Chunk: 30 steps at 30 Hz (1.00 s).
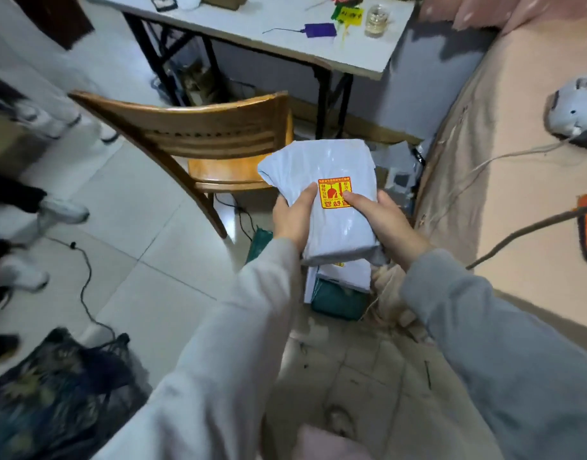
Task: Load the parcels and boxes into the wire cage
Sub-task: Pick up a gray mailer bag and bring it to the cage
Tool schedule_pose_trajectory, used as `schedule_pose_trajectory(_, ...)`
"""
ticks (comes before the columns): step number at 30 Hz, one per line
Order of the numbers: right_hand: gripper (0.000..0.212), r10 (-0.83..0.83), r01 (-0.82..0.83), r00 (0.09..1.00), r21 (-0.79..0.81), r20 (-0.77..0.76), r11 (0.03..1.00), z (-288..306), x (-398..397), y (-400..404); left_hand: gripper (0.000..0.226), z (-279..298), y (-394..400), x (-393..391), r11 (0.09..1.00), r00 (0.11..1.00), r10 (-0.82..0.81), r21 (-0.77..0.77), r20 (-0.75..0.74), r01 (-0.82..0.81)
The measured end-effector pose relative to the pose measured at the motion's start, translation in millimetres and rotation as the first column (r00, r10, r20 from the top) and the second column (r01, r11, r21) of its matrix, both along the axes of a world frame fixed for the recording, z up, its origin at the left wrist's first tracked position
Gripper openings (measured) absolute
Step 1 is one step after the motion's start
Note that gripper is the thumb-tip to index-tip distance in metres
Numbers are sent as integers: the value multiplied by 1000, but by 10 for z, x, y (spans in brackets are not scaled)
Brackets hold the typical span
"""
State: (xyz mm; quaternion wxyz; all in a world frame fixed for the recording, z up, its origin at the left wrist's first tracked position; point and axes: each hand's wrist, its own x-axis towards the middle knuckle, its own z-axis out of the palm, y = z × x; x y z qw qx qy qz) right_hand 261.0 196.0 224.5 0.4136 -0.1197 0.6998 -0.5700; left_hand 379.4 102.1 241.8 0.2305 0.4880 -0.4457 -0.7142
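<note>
Grey parcel (pixel 322 180) held above the floor beside a wooden chair (pixel 219 141); left hand (pixel 293 219) and right hand (pixel 385 220) grip its sides, thumbs pressing a yellow-and-red label (pixel 333 192); label writing illegible.

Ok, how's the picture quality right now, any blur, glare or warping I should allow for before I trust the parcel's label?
Head view: the grey parcel held by the left hand and right hand is fairly sharp, soft glare on its plastic. Its red-and-yellow label shows, but the print stays unreadable. Motion blur smears the shoes at the left edge. Wide-angle warping bends the wooden chair and table.
</note>
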Motion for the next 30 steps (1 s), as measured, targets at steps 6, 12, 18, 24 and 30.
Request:
schedule_pose_trajectory(6, 57, 232, -232, 973, 15, -11, 973, 192, 566, 12, 44, 129, 315, 731, 968, 968, 252, 2, -14, -252)
schedule_pose_trajectory(12, 58, 478, -478, 878, 0, 3, 878, 339, 1530, -58, 51, 224, 563, 1811, 888, 887, 460, -1, -38, -460)
schedule_pose_trajectory(18, 56, 712, -712, 702, -34, -7, 701, 553, 2806, -57, 42, 397, 941, 3138, 729, 728, 681, -26, -73, -684)
schedule_pose_trajectory(24, 44, 878, -880, 474, -79, -64, 469, 712, 4263, 339, 61, 500, 1747, 4569, 490, 492, 866, -39, -88, -871)
schedule_pose_trajectory(30, 45, 965, -961, 256, -120, -58, 247, 865, 5770, 1260, 53, 704, 3001, 5960, 292, 295, 953, -55, -67, -955)
